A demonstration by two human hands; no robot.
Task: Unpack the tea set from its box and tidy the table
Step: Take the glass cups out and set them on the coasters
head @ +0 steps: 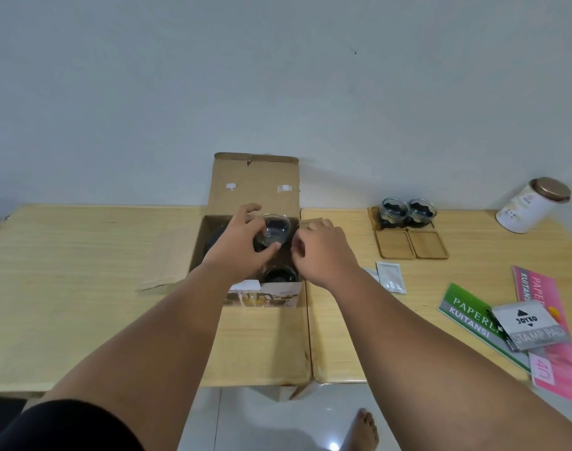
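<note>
An open cardboard box [255,187] stands mid-table with its lid flap raised against the wall. Over the box, my left hand [242,242] grips a clear glass cup [275,230] by its side. My right hand [323,252] hovers at the box's right edge, fingers curled; whether it holds anything is hidden. Another glass cup [279,275] sits in the box's near compartment, and a dark rounded item lies at the box's left, mostly hidden. Two glass cups [407,210] with dark inserts rest on wooden coasters at the right, in front of two bare wooden coasters [411,244].
A white tin [527,205] with a copper lid stands far right. Two white sachets [388,276] lie right of the box. Green and pink receipt books [467,315] and a stamp pad pack [532,323] sit at the right front. A cardboard flap [162,252] lies flat on the left.
</note>
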